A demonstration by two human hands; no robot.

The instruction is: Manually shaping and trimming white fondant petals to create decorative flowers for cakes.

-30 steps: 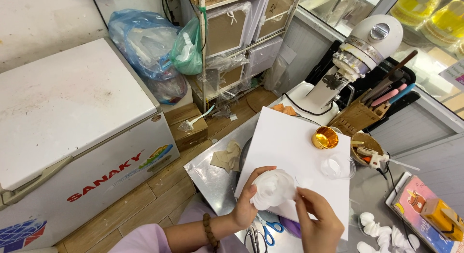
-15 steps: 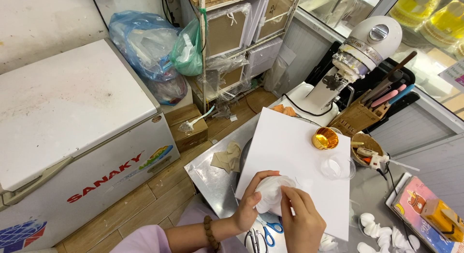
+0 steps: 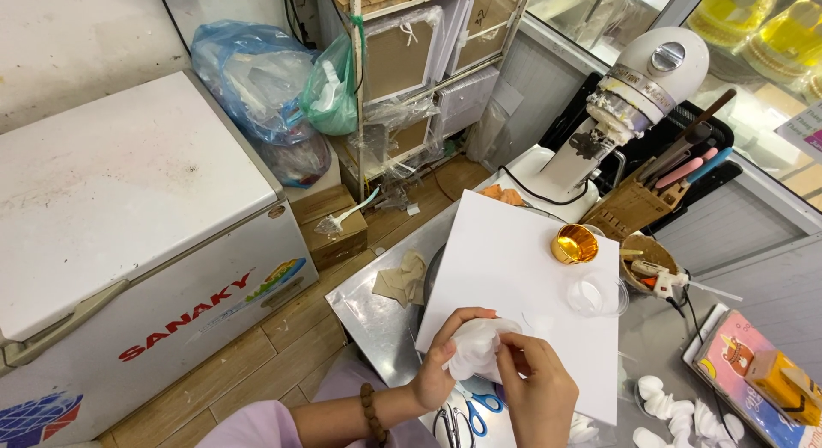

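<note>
My left hand (image 3: 441, 362) cups a crumpled white tissue-like wad (image 3: 476, 345) at the near edge of a white square board (image 3: 514, 268). My right hand (image 3: 535, 388) pinches the same wad from the right side. Both hands hold it just above the board. A shiny gold cup (image 3: 574, 243) and a clear plastic cup (image 3: 595, 292) stand on the far right part of the board. Blue-handled scissors (image 3: 476, 407) lie under my hands.
A white stand mixer (image 3: 629, 97) and a wooden knife block (image 3: 638, 204) stand behind the board. A glue gun (image 3: 664, 281) lies to the right, with white petal pieces (image 3: 676, 409) nearby. A white chest freezer (image 3: 111, 217) fills the left; bags (image 3: 257, 80) and shelves behind.
Both hands have drawn closer together around the white wad and shifted slightly toward the board's near edge. The wad looks more compressed than before.
</note>
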